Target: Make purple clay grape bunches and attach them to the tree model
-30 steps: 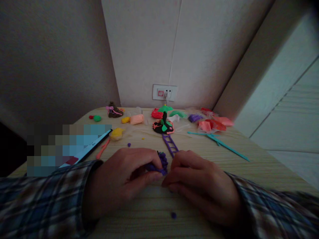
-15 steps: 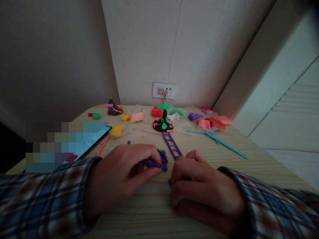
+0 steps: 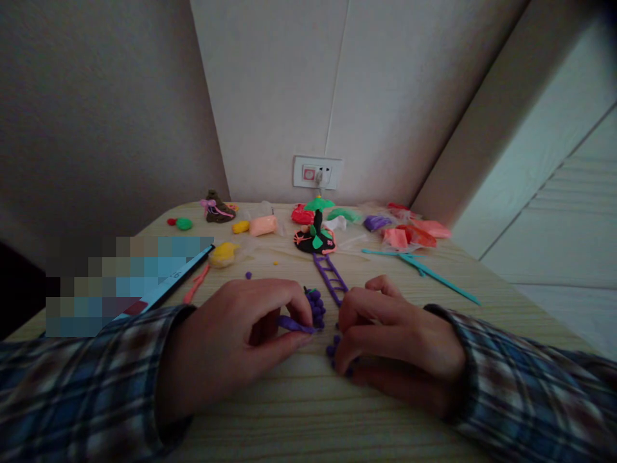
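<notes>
My left hand [image 3: 241, 334] is closed, its thumb and forefinger pinching a lump of purple clay [image 3: 292, 324] drawn out to a thin tip. Just beyond those fingertips lies a purple clay grape bunch [image 3: 315, 307] with a green stem. My right hand [image 3: 395, 341] rests low over several small purple clay balls [image 3: 332, 349], fingers curled down; what lies between its fingertips is hidden. A purple clay ladder [image 3: 330, 276] runs from near the right fingers back to a black clay base [image 3: 313, 241] bearing a green-topped tree shape.
A phone [image 3: 166, 283] leans at the left, beside a coral clay stick [image 3: 196, 285]. Yellow clay [image 3: 224, 254] and a brown clay boot shape [image 3: 218, 209] sit behind. Bagged red clay [image 3: 409, 236] and turquoise tools [image 3: 438, 278] occupy the right side. A wall socket [image 3: 318, 172] is beyond.
My right hand has shifted slightly right, uncovering more purple balls. The purple clay in my left hand now sits a little lower, apart from the grape bunch. The view has moved slightly.
</notes>
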Tool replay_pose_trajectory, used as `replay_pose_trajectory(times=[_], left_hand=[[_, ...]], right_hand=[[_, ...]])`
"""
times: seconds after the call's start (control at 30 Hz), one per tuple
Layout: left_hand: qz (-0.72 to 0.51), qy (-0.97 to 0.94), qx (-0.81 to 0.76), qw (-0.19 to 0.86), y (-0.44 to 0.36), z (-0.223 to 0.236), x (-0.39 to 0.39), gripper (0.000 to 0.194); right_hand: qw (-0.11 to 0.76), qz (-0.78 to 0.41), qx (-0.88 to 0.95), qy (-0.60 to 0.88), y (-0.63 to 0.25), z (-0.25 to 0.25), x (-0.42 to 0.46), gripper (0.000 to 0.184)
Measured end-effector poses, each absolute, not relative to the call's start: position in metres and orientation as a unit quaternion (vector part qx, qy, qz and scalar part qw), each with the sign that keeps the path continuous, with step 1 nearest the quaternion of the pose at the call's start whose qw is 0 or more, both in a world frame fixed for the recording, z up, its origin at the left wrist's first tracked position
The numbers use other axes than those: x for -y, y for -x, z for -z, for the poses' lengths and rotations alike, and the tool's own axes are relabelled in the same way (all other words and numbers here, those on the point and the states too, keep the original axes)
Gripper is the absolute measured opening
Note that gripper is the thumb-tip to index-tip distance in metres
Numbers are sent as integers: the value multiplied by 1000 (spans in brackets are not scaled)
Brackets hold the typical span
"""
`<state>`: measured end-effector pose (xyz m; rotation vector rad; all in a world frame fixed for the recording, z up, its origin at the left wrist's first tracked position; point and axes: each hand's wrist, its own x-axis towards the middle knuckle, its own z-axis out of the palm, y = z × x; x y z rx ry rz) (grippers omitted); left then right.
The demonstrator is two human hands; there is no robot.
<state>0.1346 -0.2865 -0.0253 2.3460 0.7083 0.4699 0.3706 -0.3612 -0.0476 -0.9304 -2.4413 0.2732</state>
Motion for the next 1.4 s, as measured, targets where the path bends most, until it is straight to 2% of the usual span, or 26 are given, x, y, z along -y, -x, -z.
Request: replay_pose_trajectory(times=[0.13,0.3,0.4,0.67,1.07,1.4], left_hand=[[-181,-889,-266,326,-136,27,286,16],[-206,-894,-227,326,-137,27,287,13],[-221,-902,-201,313,-136,27,291,11],[-230,-898,-177,330,-138,31,296,19],[-228,-899,-170,332,-140,32,294,22],[-237,-908,-188,291,-132,30,290,15]], right_hand=[[263,-104,892,351,-370,42,361,9],[321,-81,869,367,-363,40,359,37],[332,-83,861,376,-355,43,359,42],[328,-110,860,376,-342,43,363,22],[332,-152,846,388,-341,41,364,20],[357,-112,831,411,-352,34,364,19]])
